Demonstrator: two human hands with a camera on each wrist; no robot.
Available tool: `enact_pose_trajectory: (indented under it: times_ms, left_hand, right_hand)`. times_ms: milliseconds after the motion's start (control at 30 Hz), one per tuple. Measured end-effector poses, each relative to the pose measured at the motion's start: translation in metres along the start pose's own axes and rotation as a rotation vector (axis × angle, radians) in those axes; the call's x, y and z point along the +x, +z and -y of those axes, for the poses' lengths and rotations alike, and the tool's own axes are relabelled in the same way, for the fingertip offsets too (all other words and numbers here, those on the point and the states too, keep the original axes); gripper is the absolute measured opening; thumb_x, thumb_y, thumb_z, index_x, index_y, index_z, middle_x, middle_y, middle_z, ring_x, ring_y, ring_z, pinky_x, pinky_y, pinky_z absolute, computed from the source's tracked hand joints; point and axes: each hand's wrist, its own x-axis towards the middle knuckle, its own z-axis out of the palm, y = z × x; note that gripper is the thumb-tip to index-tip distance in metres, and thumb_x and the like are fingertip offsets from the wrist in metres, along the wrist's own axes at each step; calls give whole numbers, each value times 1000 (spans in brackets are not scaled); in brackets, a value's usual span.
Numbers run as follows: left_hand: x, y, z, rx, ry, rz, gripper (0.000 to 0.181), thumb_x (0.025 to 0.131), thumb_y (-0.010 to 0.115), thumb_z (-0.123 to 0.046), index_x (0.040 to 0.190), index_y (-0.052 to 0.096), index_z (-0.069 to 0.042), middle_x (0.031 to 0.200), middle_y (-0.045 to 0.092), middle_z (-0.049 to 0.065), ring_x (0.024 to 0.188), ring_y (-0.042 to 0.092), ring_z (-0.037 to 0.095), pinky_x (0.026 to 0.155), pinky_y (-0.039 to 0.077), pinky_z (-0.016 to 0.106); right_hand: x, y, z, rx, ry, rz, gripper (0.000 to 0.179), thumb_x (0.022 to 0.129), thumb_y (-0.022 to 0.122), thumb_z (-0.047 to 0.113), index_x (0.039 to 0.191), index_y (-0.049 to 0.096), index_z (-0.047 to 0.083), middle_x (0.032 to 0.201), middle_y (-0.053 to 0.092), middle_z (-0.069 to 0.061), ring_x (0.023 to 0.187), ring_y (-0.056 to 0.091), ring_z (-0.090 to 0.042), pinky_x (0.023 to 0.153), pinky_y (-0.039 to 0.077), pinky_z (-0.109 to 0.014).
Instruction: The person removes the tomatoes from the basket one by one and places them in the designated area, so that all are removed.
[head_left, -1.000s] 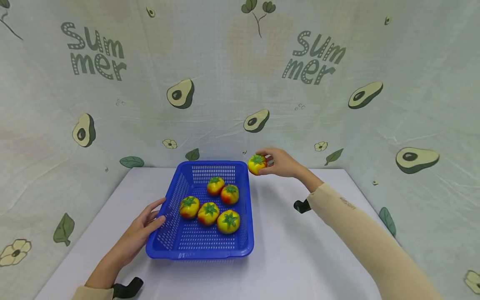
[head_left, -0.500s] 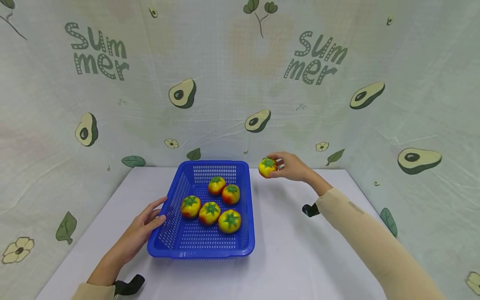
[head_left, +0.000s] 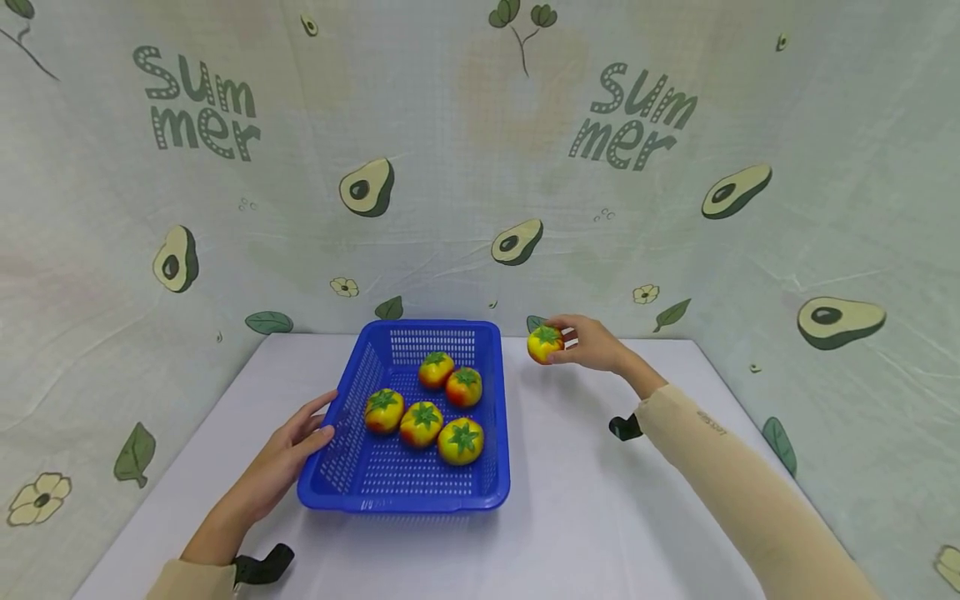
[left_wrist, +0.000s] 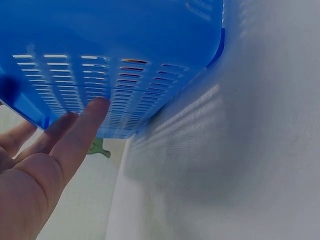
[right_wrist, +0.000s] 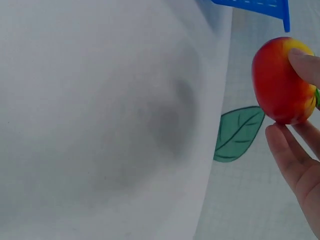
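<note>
In the head view, my right hand (head_left: 592, 343) pinches a yellow-and-red tomato (head_left: 545, 344) with a green leafy top, right of the basket's far corner. The right wrist view shows the red underside of this tomato (right_wrist: 280, 82) between thumb and fingertips, held above the table. A blue plastic basket (head_left: 405, 504) with slotted walls stands left of it, and several similar tomatoes (head_left: 422, 424) lie inside. My left hand (head_left: 277, 462) rests against the basket's left side, fingers fairly straight. Seen from the left wrist, its fingertips touch the slotted outer wall (left_wrist: 125, 30).
A white table (head_left: 585, 517) carries the basket. Behind and at both sides hangs a pale cloth (head_left: 450, 108) printed with avocados, leaves and lettering. Black wrist mounts (head_left: 264, 565) stick out near both sleeves.
My right hand has carried the tomato from beside the basket's far right rim to the right and lower, toward the table. My left hand stays at the basket's left side.
</note>
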Motion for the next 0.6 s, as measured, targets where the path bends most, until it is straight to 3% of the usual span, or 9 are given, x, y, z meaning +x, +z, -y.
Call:
enact_pose_trajectory:
  times_ms: [600]
  left_hand:
    - [-1,0,-3,-18,-5,5,71,111,54,-40,171,19,-28,168,32,25,145,46,47,112,49,59]
  right_hand:
    - [-4,25,-24,58,52,15,66,93,84,20,151,56,5,150,56,-22,130,59,-44,107,54,-53]
